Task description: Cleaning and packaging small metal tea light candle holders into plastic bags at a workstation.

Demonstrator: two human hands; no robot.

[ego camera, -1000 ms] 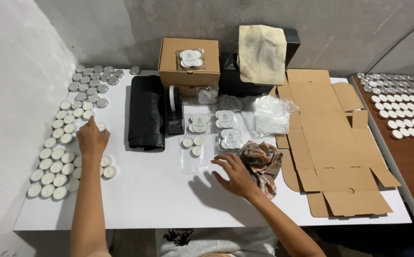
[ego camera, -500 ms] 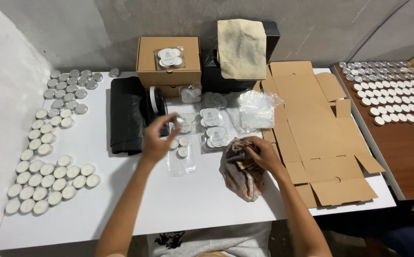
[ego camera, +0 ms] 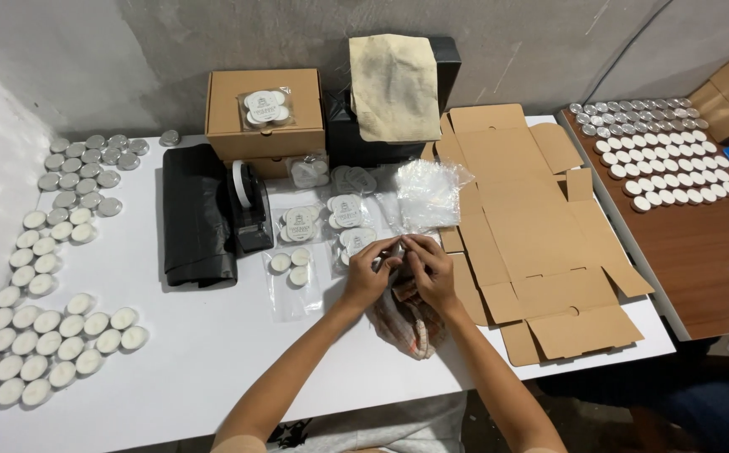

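- Hands together at mid-surface: left hand (ego camera: 368, 277) and right hand (ego camera: 428, 270) meet fingertip to fingertip, pinching a small item I cannot make out, right above the checked cloth (ego camera: 410, 323).
- White surface (ego camera: 213, 361) carries tealight candles (ego camera: 54, 335) along its left side and flat cardboard (ego camera: 532, 226) on the right.
- Grey concrete wall (ego camera: 129, 50) behind; brown side table (ego camera: 708, 268) to the right.

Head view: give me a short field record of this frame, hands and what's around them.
left hand: meets the right over the cloth, fingertips together; what they pinch is hidden
right hand: fingers curled, resting on the checked cloth
clear bag: flat, three tealights inside, left of the hands
tape dispenser: upright, beside the black plastic sheet
tealights: rows along the table's left edge
flat cardboard blanks: unfolded, right of the hands
closed box: at the back, a tealight pack on top
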